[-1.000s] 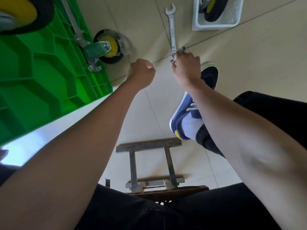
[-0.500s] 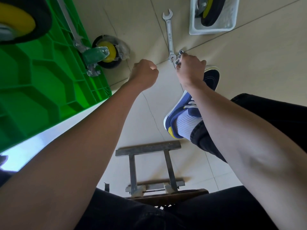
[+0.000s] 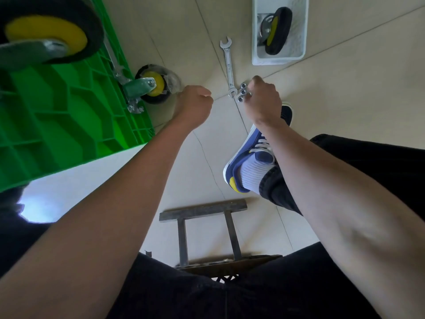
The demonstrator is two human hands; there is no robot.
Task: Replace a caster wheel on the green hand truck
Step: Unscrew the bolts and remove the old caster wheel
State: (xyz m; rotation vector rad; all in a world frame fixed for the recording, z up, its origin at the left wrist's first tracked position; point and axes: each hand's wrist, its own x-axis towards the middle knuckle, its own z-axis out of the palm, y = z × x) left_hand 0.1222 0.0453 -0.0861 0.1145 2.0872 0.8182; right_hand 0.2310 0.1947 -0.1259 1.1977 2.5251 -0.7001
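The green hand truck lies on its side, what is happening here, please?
A person sits on a low stool and works on the floor beside the green hand truck, which is tipped over with its casters exposed. The right hand holds several small metal nuts just next to a wrench lying on the tiles. The left hand is curled into a fist; I cannot see anything in it. Another caster wheel waits in a white basket.

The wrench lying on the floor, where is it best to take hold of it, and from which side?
Grip the wrench at mid-shank, from above. It lies flat on the floor tiles, shank bare there, while its near end is crowded by the nuts and the right hand.
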